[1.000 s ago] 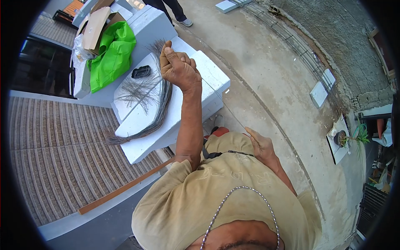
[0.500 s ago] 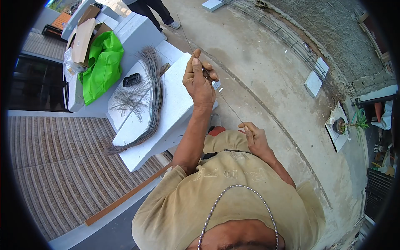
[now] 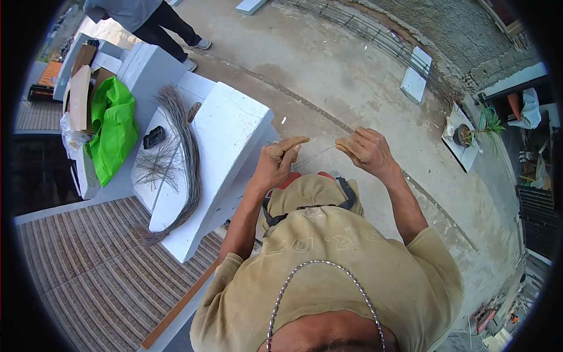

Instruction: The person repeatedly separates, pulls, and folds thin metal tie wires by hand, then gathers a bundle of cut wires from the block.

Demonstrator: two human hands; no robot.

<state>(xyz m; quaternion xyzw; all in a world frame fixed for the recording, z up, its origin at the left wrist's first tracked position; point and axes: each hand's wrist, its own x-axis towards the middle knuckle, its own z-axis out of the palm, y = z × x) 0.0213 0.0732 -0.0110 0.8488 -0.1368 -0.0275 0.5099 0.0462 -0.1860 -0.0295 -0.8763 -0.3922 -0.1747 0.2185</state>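
Grasping thin grey metal wires with their fingers, the bare left hand and right hand were apart.

Between left hand and right hand: wire strand | left: block bearing wire bundle, with loose wires and tray left of bundle | farther left: bag beside cardboard | ahead-left: another person | right: potted plant on board | ahead-right: bars along wall

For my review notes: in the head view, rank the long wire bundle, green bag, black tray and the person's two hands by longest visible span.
1. Wire bundle
2. Green bag
3. Left hand and right hand: too alike to rank
4. Black tray
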